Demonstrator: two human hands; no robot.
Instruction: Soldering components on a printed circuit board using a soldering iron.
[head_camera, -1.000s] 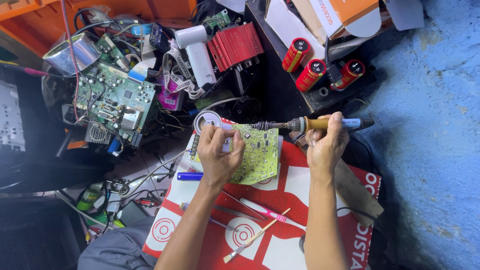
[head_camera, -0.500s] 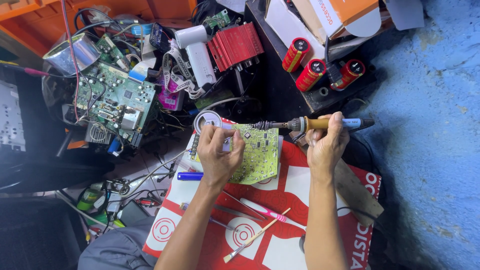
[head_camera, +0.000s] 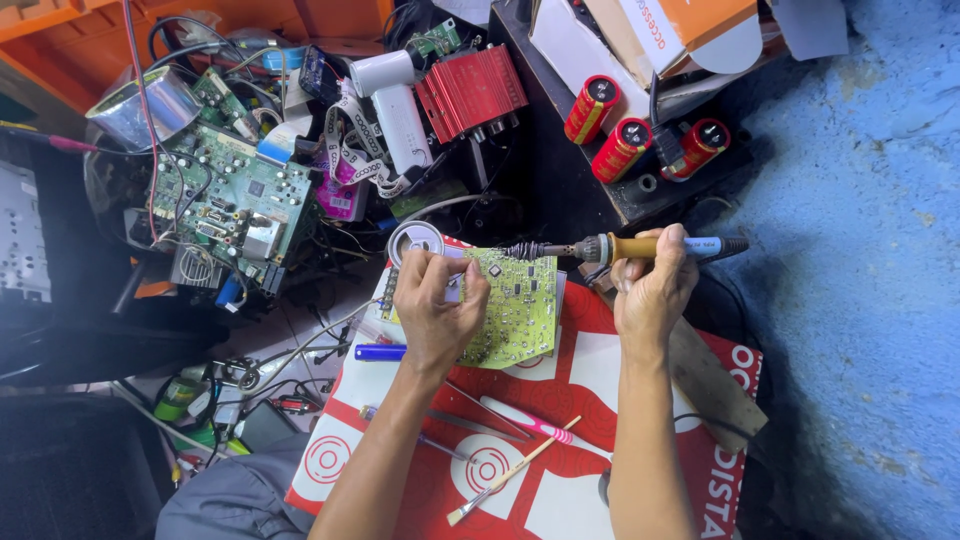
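Nothing has shifted over the past second: the left hand (head_camera: 437, 305) keeps its grip pressed on the yellow-green circuit board (head_camera: 515, 305) lying on the red-and-white sheet (head_camera: 590, 400) on the desk, while the right hand (head_camera: 652, 290) stays clenched around the soldering iron (head_camera: 620, 247), its tip poised at the board's upper edge. The work is steady, mid-step.

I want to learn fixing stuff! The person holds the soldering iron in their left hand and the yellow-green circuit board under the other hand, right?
Not quite. The head view shows the orange-handled soldering iron in the right hand; the left hand rests on the yellow-green circuit board.
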